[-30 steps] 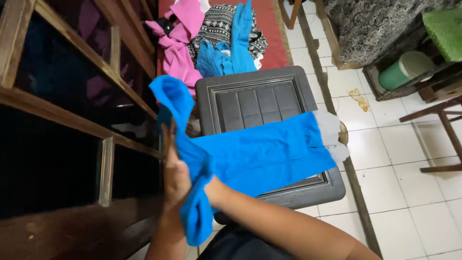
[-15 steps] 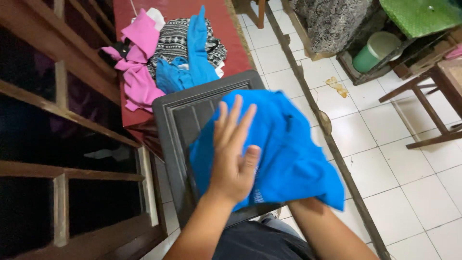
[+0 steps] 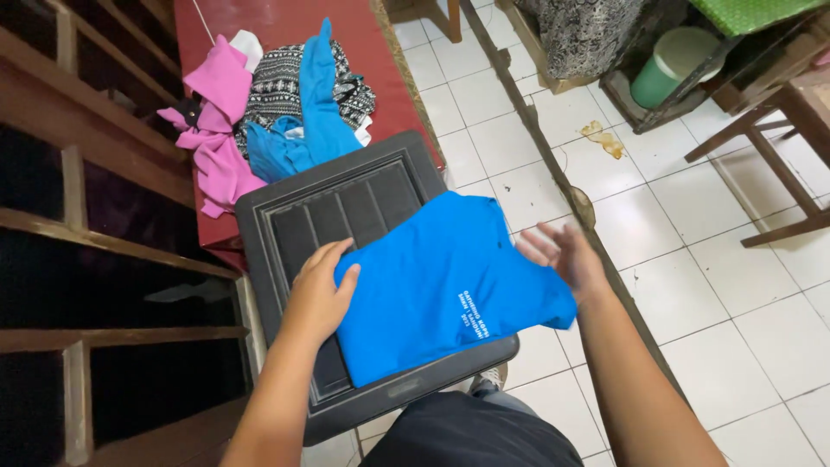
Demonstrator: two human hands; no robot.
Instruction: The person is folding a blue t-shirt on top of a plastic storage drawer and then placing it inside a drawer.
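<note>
On the dark grey plastic stool (image 3: 294,220), across its near right part, a folded bright blue shirt (image 3: 441,281) is laid flat, with small white print showing near its right edge. Its right corner is seen to hang slightly past the stool's rim, over the tiled floor (image 3: 692,259). The left hand (image 3: 320,290) is pressed palm down on the shirt's left edge, fingers spread and lightly curled over the fabric and the stool's ribbed top; nothing is gripped by it. The right hand (image 3: 562,255) is held open just beside the shirt's upper right edge, fingers apart and blurred; whether the cloth is touched by it cannot be told, and nothing is held in it. The shirt thus lies between the two hands, nearer to the left one.

Beyond the stool, on a red-covered surface (image 3: 285,17), a heap of clothes is piled: a pink garment (image 3: 216,121), a black-and-white patterned piece (image 3: 277,86) and further blue clothing (image 3: 316,112). To the left, dark wooden framing (image 3: 104,233) is seen. At the upper right, a green lidded container (image 3: 670,65) is set under wooden furniture, and a chair's wooden legs (image 3: 778,164) stand on the tiles.
</note>
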